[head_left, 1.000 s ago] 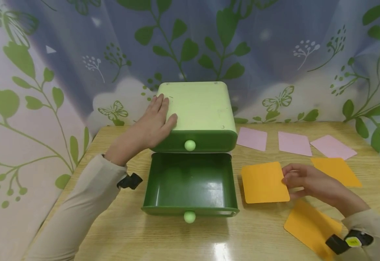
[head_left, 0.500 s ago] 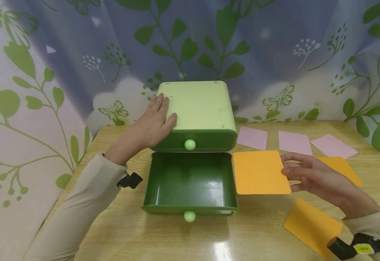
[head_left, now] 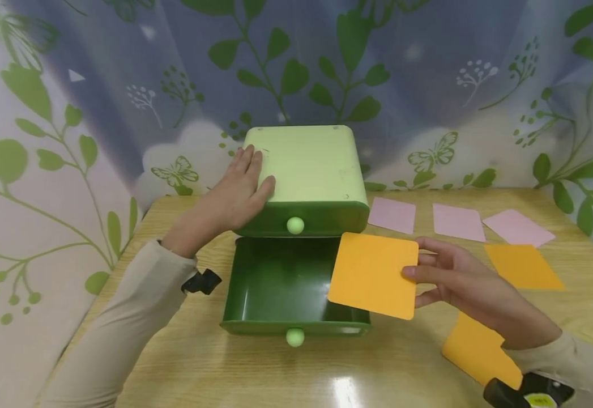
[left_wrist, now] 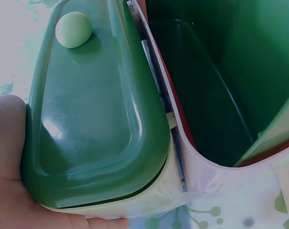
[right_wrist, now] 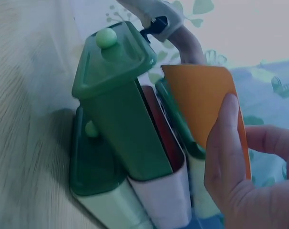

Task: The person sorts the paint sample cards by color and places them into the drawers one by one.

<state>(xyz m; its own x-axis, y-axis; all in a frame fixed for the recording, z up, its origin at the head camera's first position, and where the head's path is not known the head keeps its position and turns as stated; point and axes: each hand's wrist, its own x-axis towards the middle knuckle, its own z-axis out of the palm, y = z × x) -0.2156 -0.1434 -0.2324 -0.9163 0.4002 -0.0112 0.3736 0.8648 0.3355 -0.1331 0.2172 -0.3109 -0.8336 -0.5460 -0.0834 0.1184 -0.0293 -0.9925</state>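
In the head view, the right hand (head_left: 459, 286) is farther toward nine o'clock than a second ago, and the orange card (head_left: 372, 275) it pinches now overlaps the drawer (head_left: 278, 277) at its three o'clock side. The card also sits turned slightly clockwise. The sleeve (head_left: 556, 354) now hides the three o'clock corner of the loose card (head_left: 482, 345) at four o'clock.

Open drawer (head_left: 281, 283) leaves room left of the right grip (head_left: 466, 289)
Closed upper drawer (head_left: 329, 217) blocks the way ahead-left of that grip.
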